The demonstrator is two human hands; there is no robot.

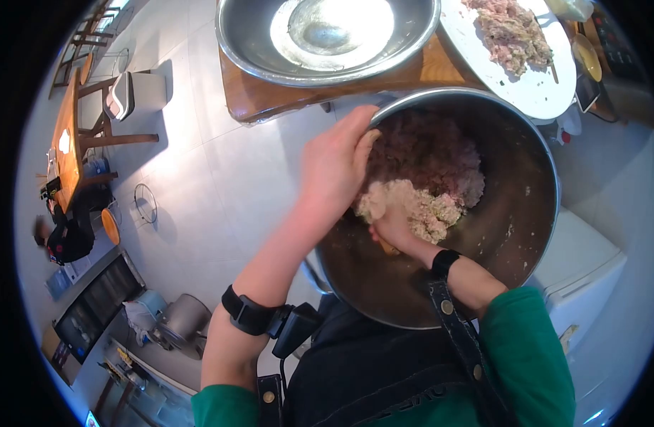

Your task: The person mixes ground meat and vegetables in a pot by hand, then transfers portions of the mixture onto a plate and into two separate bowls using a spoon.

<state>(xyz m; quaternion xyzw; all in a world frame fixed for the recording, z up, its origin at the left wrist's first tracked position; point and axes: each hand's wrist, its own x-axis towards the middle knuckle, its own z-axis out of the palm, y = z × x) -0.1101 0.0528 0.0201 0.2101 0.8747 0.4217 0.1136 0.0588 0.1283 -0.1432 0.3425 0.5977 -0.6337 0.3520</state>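
Note:
A large, deep metal pot [512,228] tilts toward me in front of my apron. My left hand [334,160] grips its upper left rim, thumb over the edge. Inside lies ground meat: a darker pink mass [430,153] at the back and a paler, green-flecked portion [426,210] nearer me. My right hand [394,228] is down in the pot against the paler meat, its fingers closed round a wooden handle [388,248]. Only a short end of that handle shows; the rest is hidden by the hand and the meat.
On a wooden table [270,99] stand a wide metal basin [234,43] and a white plate [476,64] with more ground meat [512,35]. A white cabinet [583,263] stands right of the pot. Farther left, a person [71,231] is near another table [69,167].

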